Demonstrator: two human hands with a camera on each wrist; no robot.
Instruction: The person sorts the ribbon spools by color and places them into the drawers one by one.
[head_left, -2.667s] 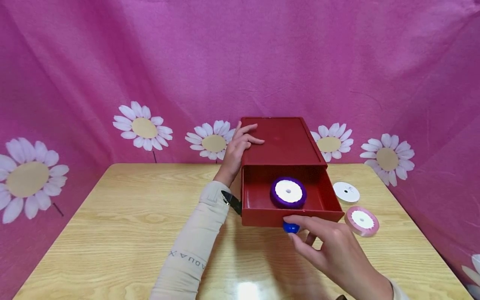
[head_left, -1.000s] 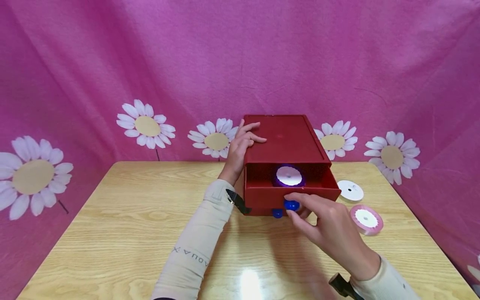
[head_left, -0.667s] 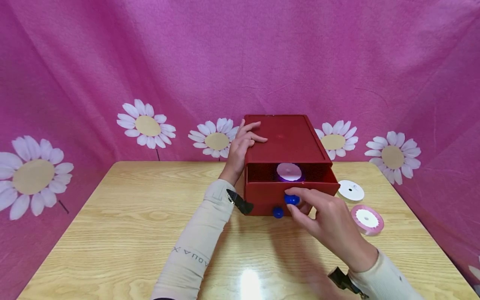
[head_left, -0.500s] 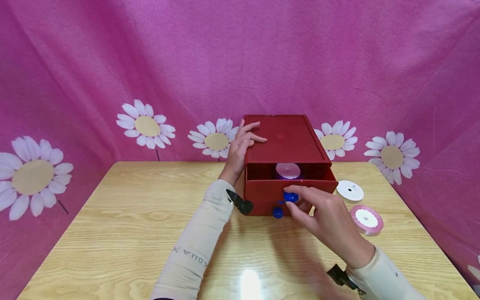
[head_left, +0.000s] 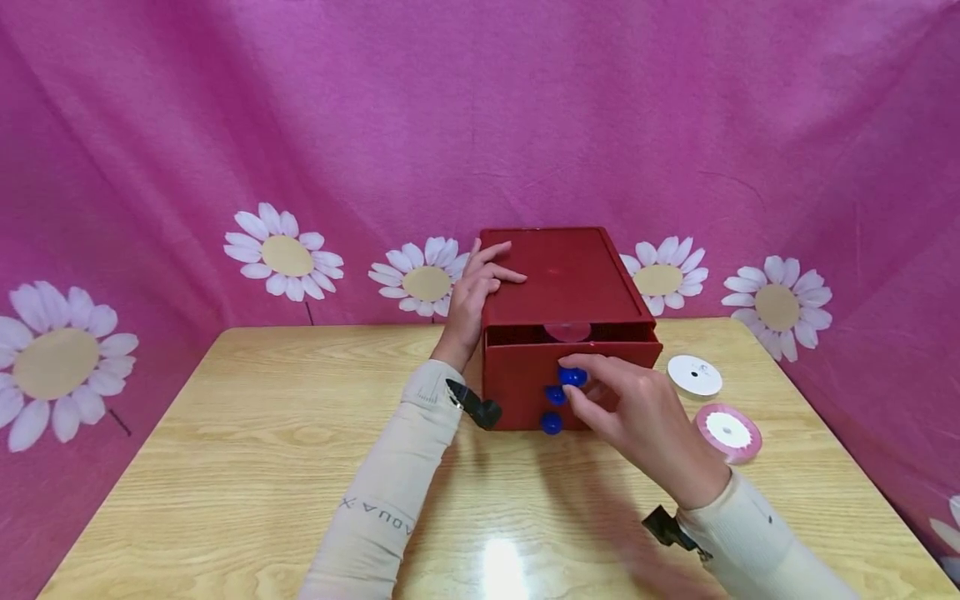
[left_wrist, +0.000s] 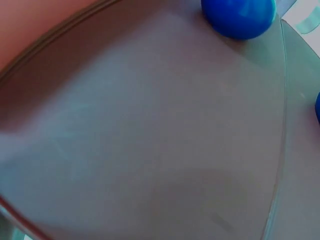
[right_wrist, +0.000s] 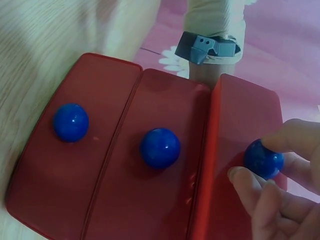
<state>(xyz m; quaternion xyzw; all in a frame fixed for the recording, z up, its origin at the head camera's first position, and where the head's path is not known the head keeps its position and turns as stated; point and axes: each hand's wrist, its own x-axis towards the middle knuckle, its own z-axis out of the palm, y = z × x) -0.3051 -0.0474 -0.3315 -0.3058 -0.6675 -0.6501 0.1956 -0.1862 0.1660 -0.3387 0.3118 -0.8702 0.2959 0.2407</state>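
A red drawer box (head_left: 558, 279) with three blue-knobbed drawers stands at the back of the table. My left hand (head_left: 472, 300) lies along its left side, fingers spread over the top edge. Thumb and fingers of my right hand (head_left: 637, 417) pinch the round blue knob (right_wrist: 267, 162) of the top drawer (head_left: 517, 371), which sticks out a little. Through the narrow gap above the drawer front, part of a ribbon spool (head_left: 567, 332) shows in shadow. The two lower drawers (right_wrist: 150, 195) sit flush, as the right wrist view shows. A blue knob (left_wrist: 240, 17) tops the left wrist view.
Right of the box, a white spool (head_left: 695, 376) and a pink ribbon spool (head_left: 729, 432) lie flat on the wooden table (head_left: 300, 442). A pink cloth (head_left: 375, 125) with daisies hangs close behind the box.
The top drawer has slid back from wide open to a narrow gap, my right hand moving inward with its knob. The spool inside went mostly out of sight. My left hand stayed on the box.
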